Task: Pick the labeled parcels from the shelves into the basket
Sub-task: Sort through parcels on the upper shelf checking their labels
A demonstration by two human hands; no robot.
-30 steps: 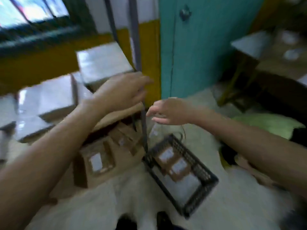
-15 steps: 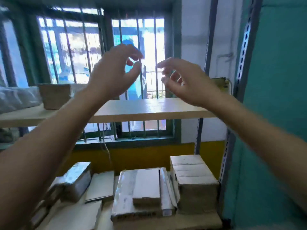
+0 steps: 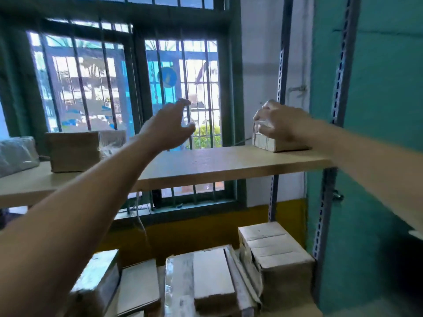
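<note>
Counted two hands. Found left hand [image 3: 167, 126] near centre, loosely curled, grasping nothing; right hand [image 3: 280, 124] at 2 o'clock, fingers curled over small parcel [image 3: 272, 144] at right end of upper shelf [image 3: 217, 163]. Counted three parcels there, with brown box [image 3: 73, 151] and grey bag [image 3: 16, 154] at 9 o'clock. Counted at least four cartons [image 3: 279, 255] below, 6 o'clock. Noted barred window [image 3: 91, 88] at 11 o'clock, teal door [image 3: 384, 110] at 3 o'clock.

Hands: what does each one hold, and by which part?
The right hand grips the small parcel by its top, at the right end of the shelf. The left hand holds nothing.
</note>
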